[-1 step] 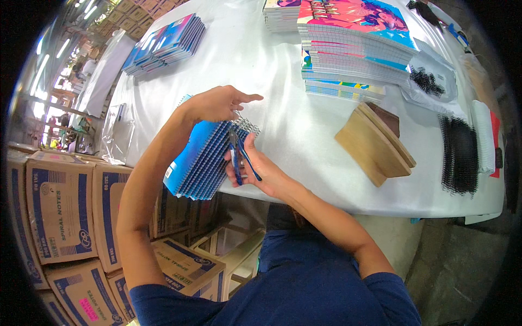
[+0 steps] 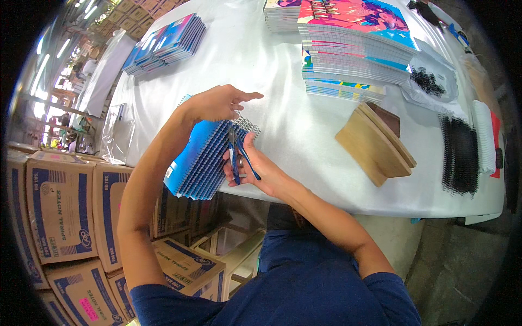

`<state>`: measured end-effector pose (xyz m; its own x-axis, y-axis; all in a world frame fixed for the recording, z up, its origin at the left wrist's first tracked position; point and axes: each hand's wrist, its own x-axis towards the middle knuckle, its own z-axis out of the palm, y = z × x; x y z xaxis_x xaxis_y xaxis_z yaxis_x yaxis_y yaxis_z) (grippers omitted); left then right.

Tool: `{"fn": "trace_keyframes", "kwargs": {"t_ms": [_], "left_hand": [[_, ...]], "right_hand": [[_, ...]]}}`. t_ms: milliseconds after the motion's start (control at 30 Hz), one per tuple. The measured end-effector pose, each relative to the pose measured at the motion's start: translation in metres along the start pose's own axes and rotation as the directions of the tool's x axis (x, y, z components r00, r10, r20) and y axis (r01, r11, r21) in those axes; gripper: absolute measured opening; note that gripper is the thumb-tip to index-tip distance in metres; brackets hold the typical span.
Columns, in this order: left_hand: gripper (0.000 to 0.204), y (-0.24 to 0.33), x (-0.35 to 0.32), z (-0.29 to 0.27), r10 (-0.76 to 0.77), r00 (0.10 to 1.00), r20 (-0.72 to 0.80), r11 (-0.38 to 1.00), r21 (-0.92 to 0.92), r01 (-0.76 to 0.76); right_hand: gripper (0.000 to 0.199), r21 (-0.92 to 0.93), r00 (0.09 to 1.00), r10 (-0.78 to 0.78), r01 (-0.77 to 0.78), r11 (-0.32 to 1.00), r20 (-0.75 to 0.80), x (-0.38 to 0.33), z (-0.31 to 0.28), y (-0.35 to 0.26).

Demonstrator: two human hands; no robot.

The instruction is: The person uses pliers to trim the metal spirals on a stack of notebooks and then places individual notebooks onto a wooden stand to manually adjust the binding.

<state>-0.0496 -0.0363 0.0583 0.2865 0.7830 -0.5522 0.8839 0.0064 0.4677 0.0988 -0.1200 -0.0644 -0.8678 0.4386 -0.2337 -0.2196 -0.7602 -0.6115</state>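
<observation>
A stack of blue-covered spiral notebooks point(image 2: 194, 152) lies slanted at the table's near edge, coil edges to the right. My left hand point(image 2: 216, 103) bends over its far end. The index finger points out to the right, while the other fingers curl down onto the top notebook by its coil; their tips are partly hidden. In my right hand point(image 2: 265, 169) are blue-handled pliers point(image 2: 235, 163), handles spread between thumb and fingers. The jaws reach the coil edge close below my left fingers. What exactly they touch is too small to tell.
Wooden blocks point(image 2: 372, 144) sit right of my hands. Beyond them stands a tall pile of colourful notebooks point(image 2: 356, 54). Black coils point(image 2: 458, 155) lie at the far right, and more blue notebooks point(image 2: 163, 46) at the back left. Cardboard boxes point(image 2: 62, 206) are stacked left below the table.
The pliers' handles have shifted very slightly in my right hand. My left hand and the notebooks have stayed in place.
</observation>
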Motion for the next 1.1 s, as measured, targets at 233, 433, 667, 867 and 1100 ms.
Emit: {"fn": "trace_keyframes", "kwargs": {"t_ms": [233,433,667,867,1100], "left_hand": [[0.068,-0.043,0.013,0.003,0.252,0.963,-0.093,0.961,-0.092,-0.261],[0.067,-0.045,0.014,0.005,0.234,0.965,-0.122,0.961,-0.121,-0.248],[0.069,-0.037,0.019,0.004,0.188,0.978,-0.093,0.982,-0.001,-0.189],[0.07,-0.024,0.014,0.005,0.105,0.993,-0.061,0.994,-0.017,-0.107],[0.068,-0.02,0.015,0.002,0.125,0.992,-0.02,0.99,-0.062,-0.126]], "right_hand": [[0.083,0.043,0.999,0.026,-0.027,0.999,0.029,0.011,0.0,-0.004],[0.08,0.084,0.997,0.062,-0.067,0.994,0.053,0.013,0.0,-0.003],[0.077,0.327,0.918,0.007,-0.148,0.933,0.397,0.036,-0.033,0.009],[0.081,0.065,0.999,0.052,-0.052,0.997,-0.002,0.009,0.004,0.008],[0.083,0.082,0.999,0.005,-0.003,0.997,-0.035,0.01,0.0,0.001]]}}
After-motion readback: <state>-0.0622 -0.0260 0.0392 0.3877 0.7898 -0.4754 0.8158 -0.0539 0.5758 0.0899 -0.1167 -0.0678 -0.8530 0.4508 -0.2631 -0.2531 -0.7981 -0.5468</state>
